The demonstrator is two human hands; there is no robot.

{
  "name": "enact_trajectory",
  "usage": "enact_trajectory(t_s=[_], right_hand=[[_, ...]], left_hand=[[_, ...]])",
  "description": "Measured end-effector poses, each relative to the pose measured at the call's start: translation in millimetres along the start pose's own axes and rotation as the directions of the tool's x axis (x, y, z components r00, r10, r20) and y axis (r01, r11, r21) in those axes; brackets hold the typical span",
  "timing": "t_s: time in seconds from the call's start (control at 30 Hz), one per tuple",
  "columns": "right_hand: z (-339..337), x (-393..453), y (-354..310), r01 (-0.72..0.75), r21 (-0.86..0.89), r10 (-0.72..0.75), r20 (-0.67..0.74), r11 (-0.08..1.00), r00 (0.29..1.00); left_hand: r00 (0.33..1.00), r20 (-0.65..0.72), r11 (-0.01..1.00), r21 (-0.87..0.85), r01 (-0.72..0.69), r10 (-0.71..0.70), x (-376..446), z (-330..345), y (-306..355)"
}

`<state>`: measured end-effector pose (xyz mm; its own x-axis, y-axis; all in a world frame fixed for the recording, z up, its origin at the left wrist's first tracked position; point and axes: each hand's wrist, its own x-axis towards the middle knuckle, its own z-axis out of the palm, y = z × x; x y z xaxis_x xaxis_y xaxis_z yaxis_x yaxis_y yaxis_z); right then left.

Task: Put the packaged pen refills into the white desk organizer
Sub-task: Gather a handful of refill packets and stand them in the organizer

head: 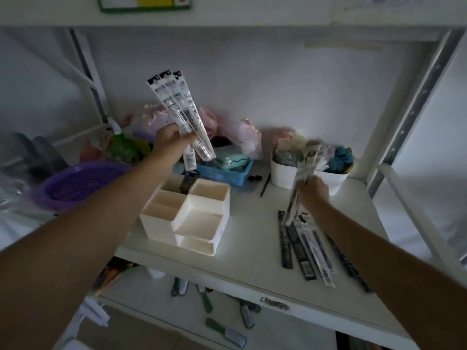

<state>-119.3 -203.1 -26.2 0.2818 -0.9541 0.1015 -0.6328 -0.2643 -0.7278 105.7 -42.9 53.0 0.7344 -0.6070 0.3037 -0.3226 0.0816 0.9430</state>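
Above the white desk organizer (188,213), at its far-left corner, our left hand (169,140) is raised with the forearm reaching in from the lower left. Fingers are closed around a fan of packaged pen refills (180,111); their black-topped ends tilt up and away to the left, the lower ends hang just over the organizer's rear compartment. One dark refill pack (186,184) already stands in that rear compartment, mostly hidden by the wall.

Right of the organizer, our right hand (312,192) hovers over the white shelf (250,251), forearm coming in from the lower right. It is clenched on a second bunch of refills (302,178), held roughly upright. This bunch is motion-blurred, so we cannot count the packs or read them.

Further right of the organizer and nearer us, loose refill packs (307,248) lie flat on the shelf in a rough row, black ones and clear ones, partly covered by our right forearm.

Behind the organizer sits a blue basket (225,174) with soft items; right of it a white bin (288,175) stuffed with fabric, contents hard to make out. Left of the organizer a purple basket (78,184) is partly cut off by our left arm. Lighting is dim; package print is unreadable.
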Motion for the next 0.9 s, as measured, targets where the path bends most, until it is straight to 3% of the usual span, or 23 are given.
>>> enact_trajectory(t_s=[0.2,0.33,0.53,0.77,0.9], right_hand=[[48,-14,-148,0.173,0.301,-0.135,-0.143,0.938,0.98],[95,-39,-204,0.174,0.421,-0.12,-0.152,0.89,0.981],[130,-52,-220,0.164,0.404,-0.099,-0.176,0.9,0.979],[133,-46,-208,0.188,0.325,-0.128,-0.198,0.927,0.972],[136,-47,-206,0.18,0.303,-0.135,-0.163,0.936,0.977]], left_hand=[[0.988,0.155,0.998,0.058,0.012,-0.021,40,-59,-41],[0.942,0.337,0.992,0.118,-0.037,-0.005,55,-79,-73],[0.879,0.475,0.926,0.318,-0.202,0.028,69,-79,-113],[0.79,0.611,0.897,0.375,-0.233,-0.05,73,-70,-128],[0.826,0.564,0.926,0.316,-0.205,-0.01,72,-71,-126]])
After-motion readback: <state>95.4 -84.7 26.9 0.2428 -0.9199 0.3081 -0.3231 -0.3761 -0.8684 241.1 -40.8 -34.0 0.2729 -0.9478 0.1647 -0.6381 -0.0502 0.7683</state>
